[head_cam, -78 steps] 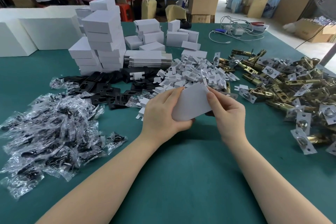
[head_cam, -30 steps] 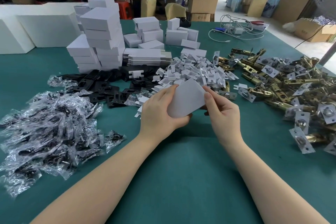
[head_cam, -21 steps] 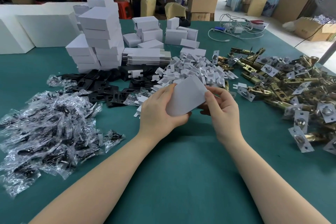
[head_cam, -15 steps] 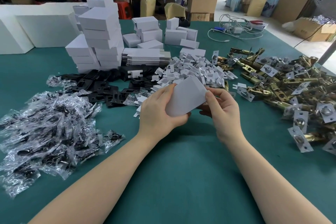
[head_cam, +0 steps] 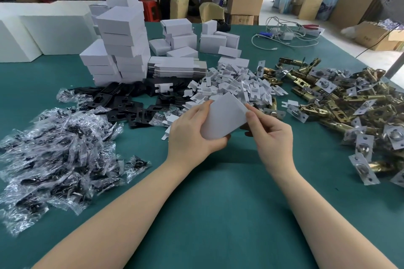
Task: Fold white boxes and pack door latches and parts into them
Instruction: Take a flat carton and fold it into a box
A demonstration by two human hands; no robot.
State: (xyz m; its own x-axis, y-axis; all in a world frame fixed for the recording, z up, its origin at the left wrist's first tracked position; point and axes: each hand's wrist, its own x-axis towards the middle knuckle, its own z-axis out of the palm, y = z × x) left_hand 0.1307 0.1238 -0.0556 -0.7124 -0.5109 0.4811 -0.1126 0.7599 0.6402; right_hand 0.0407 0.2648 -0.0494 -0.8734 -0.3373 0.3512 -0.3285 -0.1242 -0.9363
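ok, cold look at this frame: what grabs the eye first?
Centre frame, the left hand and right hand both grip a flat white cardboard box blank above the green felt table. To the right sprawls a heap of brass door latches; to the left, a glinting pile of clear plastic bags of black parts, with a leaning stack of folded white boxes behind it.

A white box [head_cam: 223, 116], still a flat unfolded blank, is tilted above the green table, its plain face toward the camera; folded white boxes [head_cam: 122, 43] stand stacked at the far left; flat blanks [head_cam: 177, 69] lie piled beside them; brass door latches [head_cam: 341, 102] sprawl in a heap at right; black plates [head_cam: 122, 102], white card inserts [head_cam: 238, 85] and bagged parts [head_cam: 59, 150] lie in loose heaps.
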